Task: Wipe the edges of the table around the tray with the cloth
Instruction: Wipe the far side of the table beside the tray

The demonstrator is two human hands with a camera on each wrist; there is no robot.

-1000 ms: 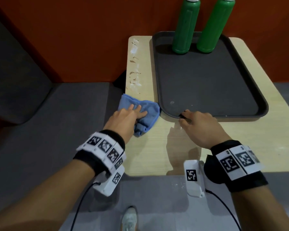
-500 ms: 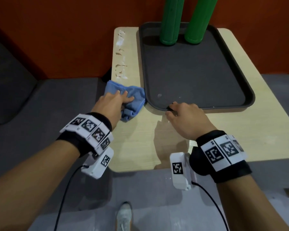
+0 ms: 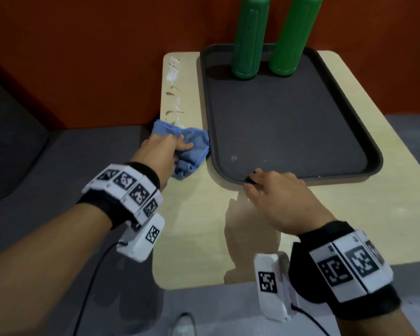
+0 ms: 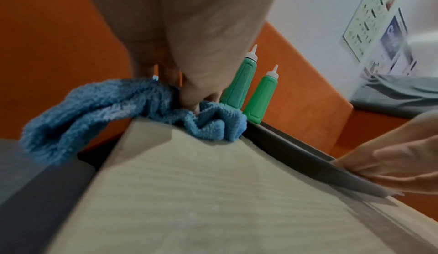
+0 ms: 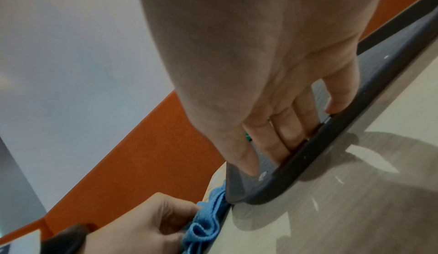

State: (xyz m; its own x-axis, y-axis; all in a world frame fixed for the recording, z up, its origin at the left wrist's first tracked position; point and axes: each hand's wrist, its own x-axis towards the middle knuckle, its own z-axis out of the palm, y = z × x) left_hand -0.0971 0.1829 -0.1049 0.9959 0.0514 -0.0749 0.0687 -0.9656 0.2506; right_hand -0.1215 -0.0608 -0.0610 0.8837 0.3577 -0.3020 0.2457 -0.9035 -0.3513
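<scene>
A crumpled blue cloth lies on the narrow left strip of the beige table, tight against the left rim of the dark grey tray. My left hand grips the cloth, fingers curled into its folds; part of the cloth hangs over the table's left edge. White smears streak the strip beyond the cloth. My right hand holds the tray's near rim close to its left corner, fingers hooked inside the rim.
Two green squeeze bottles stand at the tray's far end. An orange wall runs behind the table and grey seating lies to its left. A shoe shows on the floor below.
My left hand has pushed the cloth from the tray's near-left corner farther along the left strip, towards the smears. The right hand has stayed on the tray's near rim.
</scene>
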